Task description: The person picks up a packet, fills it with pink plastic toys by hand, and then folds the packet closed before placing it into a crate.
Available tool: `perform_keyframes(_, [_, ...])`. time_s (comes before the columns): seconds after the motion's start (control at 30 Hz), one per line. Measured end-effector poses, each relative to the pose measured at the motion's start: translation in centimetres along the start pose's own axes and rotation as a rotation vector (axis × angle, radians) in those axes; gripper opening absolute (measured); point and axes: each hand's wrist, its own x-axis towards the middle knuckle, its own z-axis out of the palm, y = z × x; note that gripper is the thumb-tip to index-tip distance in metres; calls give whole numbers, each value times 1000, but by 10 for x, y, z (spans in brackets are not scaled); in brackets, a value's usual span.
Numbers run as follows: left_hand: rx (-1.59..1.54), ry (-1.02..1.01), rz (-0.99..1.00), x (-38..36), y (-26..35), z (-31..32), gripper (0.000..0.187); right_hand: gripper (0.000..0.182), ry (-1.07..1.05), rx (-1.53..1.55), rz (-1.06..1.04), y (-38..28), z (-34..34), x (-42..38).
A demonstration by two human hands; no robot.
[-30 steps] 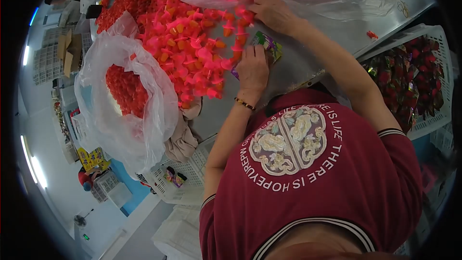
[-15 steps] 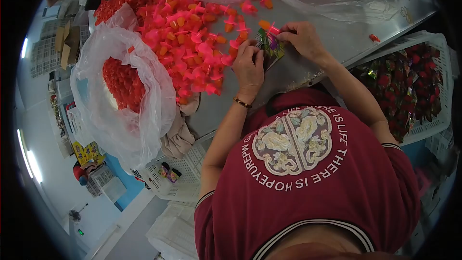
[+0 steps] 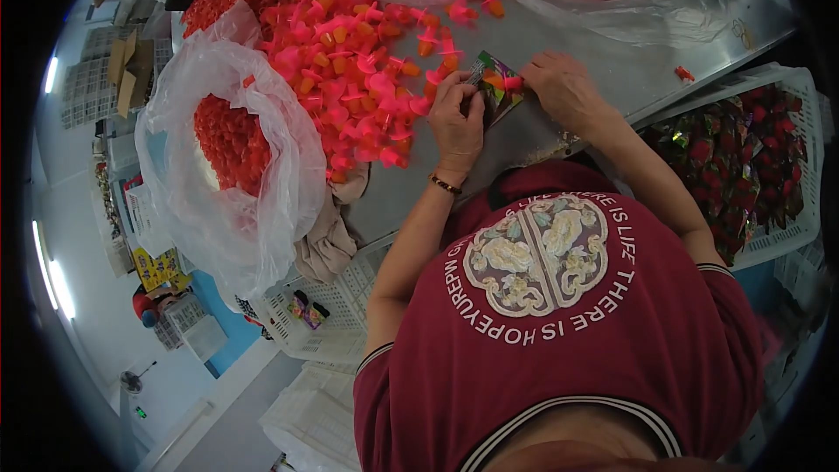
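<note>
My left hand is closed on the left side of a small green and purple printed packet above the metal table. An orange and pink piece shows at the packet's upper part; whether it is inside or on top, I cannot make out. My right hand is just right of the packet, fingers loosely stretched, with nothing visible in them. Left of my left hand, a heap of pink and orange plastic pieces spreads over the table.
A clear plastic bag of red pieces stands at the left. More plastic sheeting lies at the back. On the right, a white crate holds filled packets. A small red piece lies near the table's right edge.
My right hand has let go of the pink and orange piece and moved slightly right. The piece now sits lower, at the packet. My left hand still holds the packet.
</note>
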Motion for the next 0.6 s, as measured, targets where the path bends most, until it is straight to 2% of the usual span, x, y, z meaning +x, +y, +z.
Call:
perform_keyframes(0.1, [7, -9, 29, 0, -1, -1, 8, 15, -1, -83, -91, 0, -8, 3])
perform_keyframes(0.17, [56, 5, 121, 0, -1, -1, 8, 16, -36, -76, -116, 5, -7, 9])
perform_keyframes(0.23, [41, -4, 98, 0, 3, -3, 9, 18, -72, -68, -143, 10, -6, 16])
perform_keyframes(0.3, [26, -13, 74, -1, 5, -5, 10, 21, -167, 191, -2, 13, -5, 23])
perform_keyframes(0.33, [26, -25, 92, -1, 5, -6, 11, 21, -166, 192, -2, 15, -5, 27])
perform_keyframes(0.4, [28, -37, 111, -2, 4, -6, 11, 27, -230, 548, 138, 17, -6, 32])
perform_keyframes(0.43, [31, -34, 138, -2, 1, -6, 12, 27, -230, 549, 137, 14, -8, 32])
perform_keyframes(0.5, [34, -32, 162, -3, 1, -6, 12, 31, -230, 714, 333, 7, -12, 29])
perform_keyframes(0.6, [43, -50, 95, -3, 2, -6, 11, 26, -153, 679, 253, 9, 2, 22])
